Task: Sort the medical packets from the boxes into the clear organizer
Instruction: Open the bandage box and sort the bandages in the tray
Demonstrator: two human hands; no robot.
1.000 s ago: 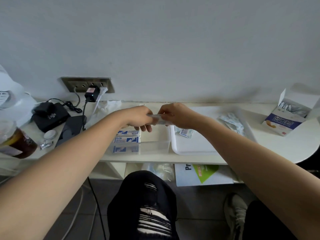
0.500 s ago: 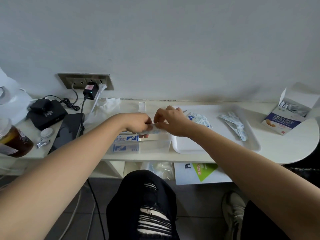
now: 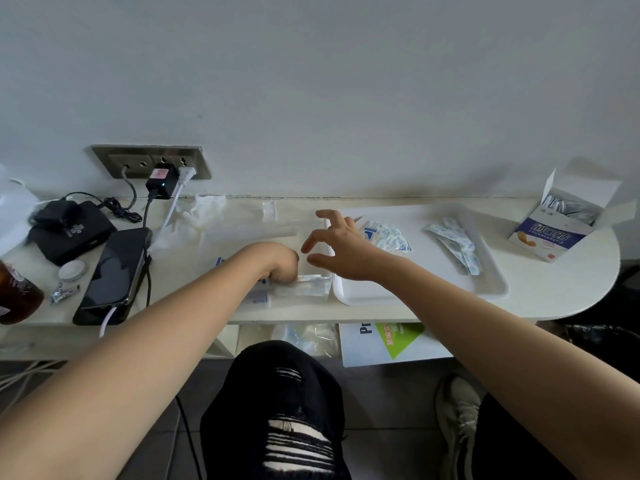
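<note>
The clear organizer (image 3: 313,292) stands at the shelf's front edge, with blue-and-white packets (image 3: 259,299) in its left part. My left hand (image 3: 282,268) reaches down into it, fingers curled on a pale packet (image 3: 308,278) that sticks out to the right. Just right of it and higher, my right hand (image 3: 334,244) hovers with fingers spread and holds nothing. It is over the left rim of the white tray (image 3: 415,296). Two piles of packets lie on the tray, one near my right hand (image 3: 386,237) and one farther right (image 3: 455,245). An open blue-and-white box (image 3: 550,235) stands at the far right.
A phone (image 3: 114,271), a black box (image 3: 72,230) with cables, a nail clipper (image 3: 65,292) and an amber jar (image 3: 14,292) crowd the left. A wall socket (image 3: 152,161) sits behind them. Crumpled tissue (image 3: 204,214) lies behind the organizer. Papers (image 3: 391,341) sit below the shelf.
Both hands held the packet over the organizer. My right hand has let go and lifted with fingers spread; my left hand has lowered the packet into the organizer.
</note>
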